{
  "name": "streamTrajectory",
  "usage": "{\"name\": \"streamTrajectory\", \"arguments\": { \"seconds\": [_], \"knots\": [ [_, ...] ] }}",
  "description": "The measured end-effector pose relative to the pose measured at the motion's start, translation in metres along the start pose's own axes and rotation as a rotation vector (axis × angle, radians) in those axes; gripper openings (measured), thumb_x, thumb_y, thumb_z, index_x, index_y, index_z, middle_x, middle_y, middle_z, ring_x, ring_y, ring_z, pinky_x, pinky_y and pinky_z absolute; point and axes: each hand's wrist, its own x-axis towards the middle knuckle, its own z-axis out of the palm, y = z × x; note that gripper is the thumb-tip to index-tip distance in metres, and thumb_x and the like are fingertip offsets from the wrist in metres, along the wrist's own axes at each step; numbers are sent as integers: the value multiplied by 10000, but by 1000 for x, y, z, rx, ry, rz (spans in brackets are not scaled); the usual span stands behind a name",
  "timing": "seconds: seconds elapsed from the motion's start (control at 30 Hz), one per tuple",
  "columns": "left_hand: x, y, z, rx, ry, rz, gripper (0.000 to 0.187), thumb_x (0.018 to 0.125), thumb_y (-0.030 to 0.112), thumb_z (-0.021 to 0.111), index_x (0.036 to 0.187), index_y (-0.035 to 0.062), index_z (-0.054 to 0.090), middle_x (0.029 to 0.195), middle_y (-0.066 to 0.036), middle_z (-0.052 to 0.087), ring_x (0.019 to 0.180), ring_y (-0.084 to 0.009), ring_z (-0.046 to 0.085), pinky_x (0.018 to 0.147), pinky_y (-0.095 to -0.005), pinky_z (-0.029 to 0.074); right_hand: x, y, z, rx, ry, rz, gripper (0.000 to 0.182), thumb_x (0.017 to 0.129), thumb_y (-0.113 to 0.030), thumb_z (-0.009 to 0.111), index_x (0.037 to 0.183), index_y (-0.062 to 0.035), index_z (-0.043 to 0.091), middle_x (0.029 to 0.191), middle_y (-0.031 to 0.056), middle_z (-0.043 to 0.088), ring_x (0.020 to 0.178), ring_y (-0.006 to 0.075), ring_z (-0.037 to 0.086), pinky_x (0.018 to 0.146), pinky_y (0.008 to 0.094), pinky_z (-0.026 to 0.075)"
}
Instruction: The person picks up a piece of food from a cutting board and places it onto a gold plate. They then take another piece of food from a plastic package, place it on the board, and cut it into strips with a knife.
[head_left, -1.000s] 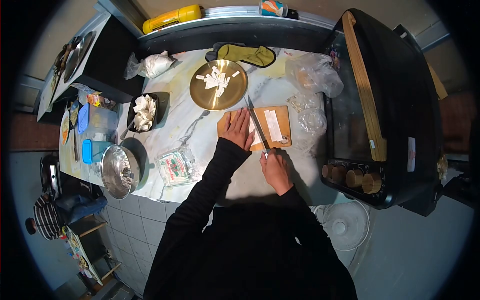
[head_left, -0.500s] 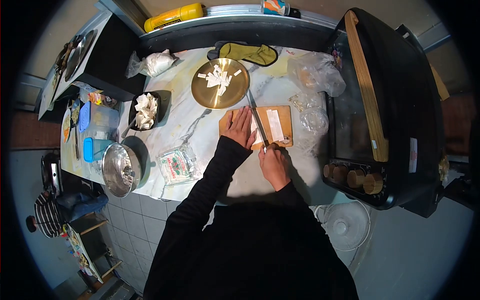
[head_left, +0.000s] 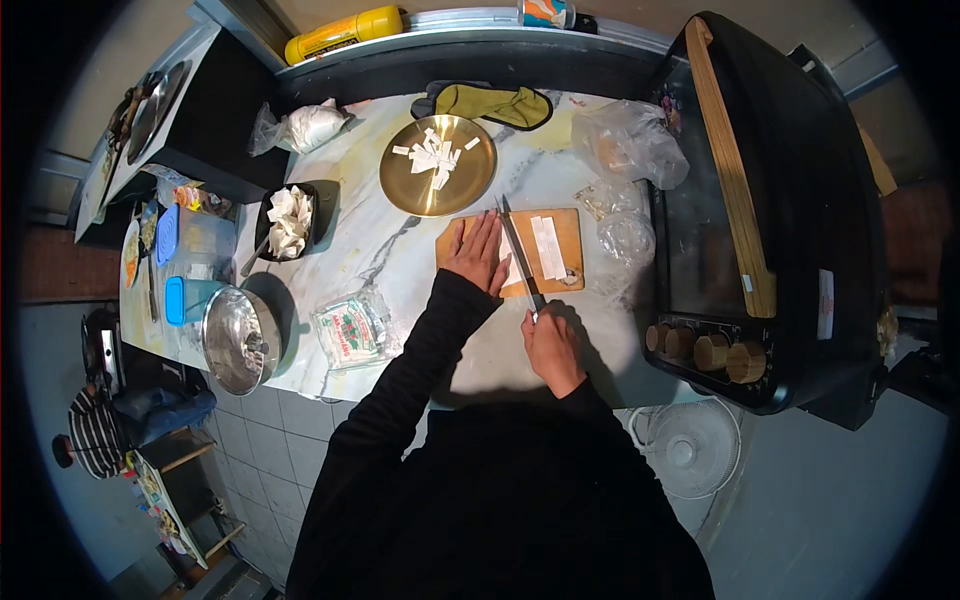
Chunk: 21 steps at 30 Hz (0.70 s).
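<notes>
On the wooden cutting board (head_left: 567,230), my left hand (head_left: 478,258) lies flat with fingers stretched, pressing down a white sheet (head_left: 512,272) that is mostly hidden beneath it. My right hand (head_left: 552,345) is closed around the handle of a long knife (head_left: 519,245). Its blade points away from me and lies along the sheet's edge, just right of my left fingers. White cut strips (head_left: 549,248) rest on the board to the right of the blade. Beyond the board stands a gold plate (head_left: 398,182) with a pile of small white strips on it.
A black toaster oven (head_left: 790,230) bounds the right side. Plastic bags (head_left: 630,150) lie between it and the board. To the left are a black bowl of folded white pieces (head_left: 290,222), a steel bowl (head_left: 225,350) and a printed packet (head_left: 350,332). An oven mitt (head_left: 495,105) lies behind the plate.
My right hand has drawn the knife back toward me, so its tip now sits near the board's far edge instead of reaching the plate. My left hand stays in place.
</notes>
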Motion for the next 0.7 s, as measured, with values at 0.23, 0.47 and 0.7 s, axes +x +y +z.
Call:
{"name": "streamTrajectory", "arguments": {
  "seconds": [0.23,0.47,0.7],
  "knots": [
    [0,2,3,4,23,-14,620,913,264,498,1417,-60,339,1494,-191,343,1414,-286,288,1170,-462,164,9,2,1,-3,-49,-12,334,961,-318,501,919,10,547,816,270,627,781,476,609,693,564,476],
    [0,5,1,-11,32,-19,607,924,228,482,1415,-83,307,1486,-212,335,1413,-311,280,1166,-473,182,24,1,4,-14,-11,-16,344,961,-316,501,908,21,548,822,278,631,791,472,616,699,557,480],
    [-2,2,6,16,31,-14,625,928,272,488,1418,-76,316,1490,-212,333,1418,-313,273,1167,-471,161,46,-4,11,12,41,-124,350,956,-301,507,869,36,549,797,282,631,743,469,622,657,534,495]
  ]
}}
